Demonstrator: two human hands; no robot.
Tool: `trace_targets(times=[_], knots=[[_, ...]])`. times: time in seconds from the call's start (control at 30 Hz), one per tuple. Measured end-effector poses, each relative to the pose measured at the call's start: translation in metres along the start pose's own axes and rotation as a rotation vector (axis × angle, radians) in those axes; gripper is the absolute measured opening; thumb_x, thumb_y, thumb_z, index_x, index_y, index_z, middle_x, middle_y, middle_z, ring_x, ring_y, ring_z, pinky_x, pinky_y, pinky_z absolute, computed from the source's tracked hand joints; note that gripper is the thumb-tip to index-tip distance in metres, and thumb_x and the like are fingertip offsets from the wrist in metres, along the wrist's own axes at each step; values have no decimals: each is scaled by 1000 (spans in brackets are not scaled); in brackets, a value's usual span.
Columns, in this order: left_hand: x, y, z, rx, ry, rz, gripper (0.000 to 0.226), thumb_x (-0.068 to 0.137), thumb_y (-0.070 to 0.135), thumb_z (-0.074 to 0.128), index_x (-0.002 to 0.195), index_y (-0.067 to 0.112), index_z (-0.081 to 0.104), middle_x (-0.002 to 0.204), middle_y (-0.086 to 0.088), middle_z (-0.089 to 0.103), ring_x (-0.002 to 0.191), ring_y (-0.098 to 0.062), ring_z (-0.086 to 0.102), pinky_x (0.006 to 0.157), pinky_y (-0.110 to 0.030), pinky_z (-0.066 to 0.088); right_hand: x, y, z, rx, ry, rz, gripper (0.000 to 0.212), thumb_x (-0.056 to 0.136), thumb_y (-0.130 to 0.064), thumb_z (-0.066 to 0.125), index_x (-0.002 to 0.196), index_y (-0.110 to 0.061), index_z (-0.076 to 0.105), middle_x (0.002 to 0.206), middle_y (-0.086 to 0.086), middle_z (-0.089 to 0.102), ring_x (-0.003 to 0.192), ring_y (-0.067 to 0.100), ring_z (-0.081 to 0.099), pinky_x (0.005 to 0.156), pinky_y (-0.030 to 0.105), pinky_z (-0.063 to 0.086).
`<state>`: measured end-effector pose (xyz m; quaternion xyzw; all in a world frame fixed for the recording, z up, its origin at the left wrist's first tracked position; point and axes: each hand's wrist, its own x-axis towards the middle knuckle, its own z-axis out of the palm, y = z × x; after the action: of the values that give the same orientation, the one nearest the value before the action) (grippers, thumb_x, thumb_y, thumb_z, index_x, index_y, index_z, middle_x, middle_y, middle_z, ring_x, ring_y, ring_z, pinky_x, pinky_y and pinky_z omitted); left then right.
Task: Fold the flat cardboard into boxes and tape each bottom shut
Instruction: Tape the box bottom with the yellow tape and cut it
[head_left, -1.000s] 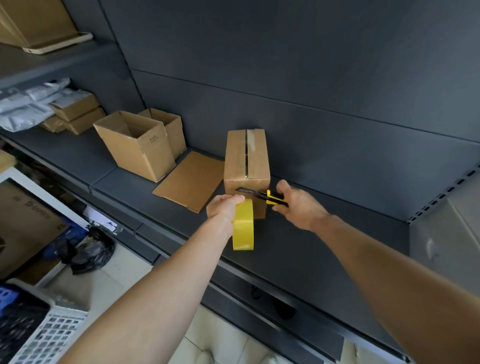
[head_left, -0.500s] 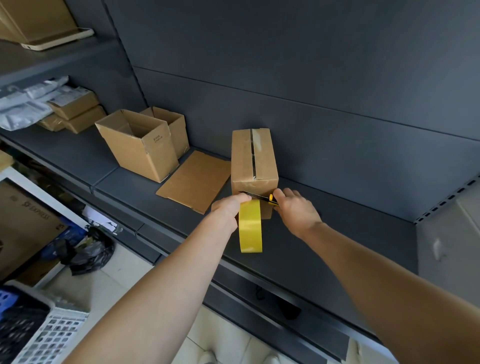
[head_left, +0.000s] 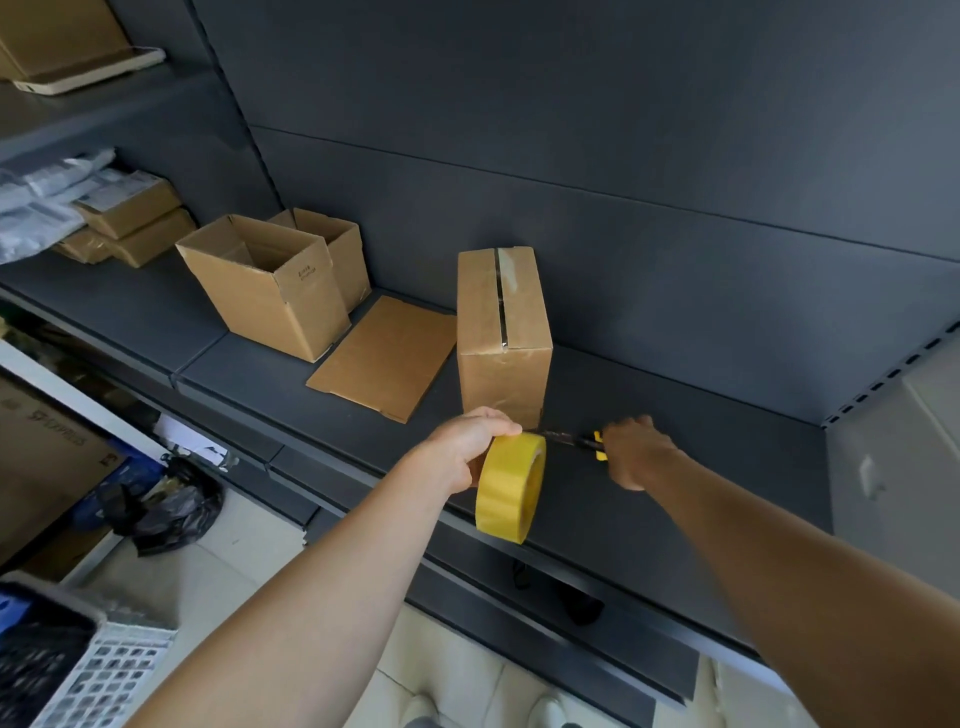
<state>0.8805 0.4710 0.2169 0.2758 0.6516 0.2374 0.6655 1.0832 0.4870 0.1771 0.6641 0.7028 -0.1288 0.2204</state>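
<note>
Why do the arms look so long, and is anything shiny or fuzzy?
Head view: the wide-angle lens stretches the arms toward the bottom corners. Head view: the light is soft, with a pale sheen on the clear tape along the box top. Head view: the white basket at lower left looks fuzzy, the yellow tape roll sharp.

left hand (head_left: 467, 447): grips yellow tape roll (head_left: 511, 488), 6 o'clock of taped box (head_left: 504, 332)
right hand (head_left: 634, 452): grips yellow-black cutter (head_left: 579, 441), tip toward roll, 5 o'clock of box
taped box: upright on dark shelf (head_left: 701, 467)
flat cardboard (head_left: 384, 358): just beside box, 9 o'clock
open boxes (head_left: 270, 291): two, 10 o'clock
</note>
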Motion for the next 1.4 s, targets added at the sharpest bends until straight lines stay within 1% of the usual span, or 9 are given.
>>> trace_targets(times=[0.27, 0.37, 0.47, 0.57, 0.77, 0.9, 1.23, 1.3, 1.4], knots=[[-1, 2, 47, 84, -88, 65, 15, 94, 14, 58, 82, 19, 52, 79, -3, 55, 68, -16, 53, 62, -31, 46, -13, 40, 20, 97, 128, 154, 51, 87, -6, 58, 134, -4, 38, 133, 15, 40, 125, 32, 38, 100, 40, 40], [0, 5, 64, 101, -89, 91, 14, 94, 14, 58, 82, 19, 52, 82, -4, 55, 72, -18, 53, 63, -32, 47, -17, 43, 6, 504, 256, 238, 34, 99, -33, 45, 112, -3, 55, 117, 18, 57, 108, 33, 54, 86, 38, 46], [-1, 7, 83, 148, -100, 131, 18, 94, 13, 57, 78, 19, 52, 80, -5, 55, 72, -19, 52, 60, -31, 46, -27, 40, -18, 1231, -132, 384, 60, 96, -54, 40, 85, 1, 60, 77, 14, 66, 59, 22, 61, 53, 26, 50], [-4, 11, 100, 205, -116, 182, 23, 95, 11, 56, 75, 20, 51, 76, -4, 54, 67, -18, 52, 56, -29, 44, -39, 49, -26, 1523, -494, 428, 50, 94, -52, 49, 84, -3, 57, 60, 7, 63, 44, 13, 56, 37, 15, 37], [-13, 14, 126, 190, -223, 215, 23, 96, 9, 52, 75, 17, 51, 88, -8, 57, 87, -26, 56, 71, -38, 49, -45, 78, -33, 1867, -382, 503, 21, 95, -19, 55, 78, -7, 52, 48, 5, 52, 31, 9, 48, 31, 12, 37], [-21, 19, 140, 99, -193, 201, 3, 96, 9, 54, 98, 8, 55, 102, -13, 62, 95, -28, 60, 78, -38, 49, -46, 83, -42, 1925, -186, 572, 17, 94, -16, 55, 79, -9, 54, 62, 6, 49, 25, 9, 44, 30, 13, 39], [-21, 11, 137, 183, 78, 38, 65, 76, 12, 79, 127, 2, 40, 120, -12, 61, 88, -25, 68, 75, -38, 49, -36, 71, -34, 1587, 92, 648, 16, 85, -18, 68, 87, -6, 59, 72, 7, 51, 48, 17, 51, 46, 24, 54], [-18, 8, 131, 297, 62, 124, 45, 82, 14, 74, 118, 3, 48, 106, -10, 64, 82, -20, 65, 69, -33, 52, -34, 62, -35, 1397, 66, 568, 13, 86, -16, 67, 88, -4, 61, 70, 7, 52, 50, 18, 55, 63, 28, 59], [-22, 26, 115, 354, 104, 354, 5, 91, 10, 60, 90, 12, 55, 89, -6, 63, 77, -17, 63, 83, -37, 55, -31, 44, -35, 1115, 84, 486, 12, 85, -13, 65, 77, -6, 60, 72, 8, 58, 54, 23, 63, 54, 29, 57]])
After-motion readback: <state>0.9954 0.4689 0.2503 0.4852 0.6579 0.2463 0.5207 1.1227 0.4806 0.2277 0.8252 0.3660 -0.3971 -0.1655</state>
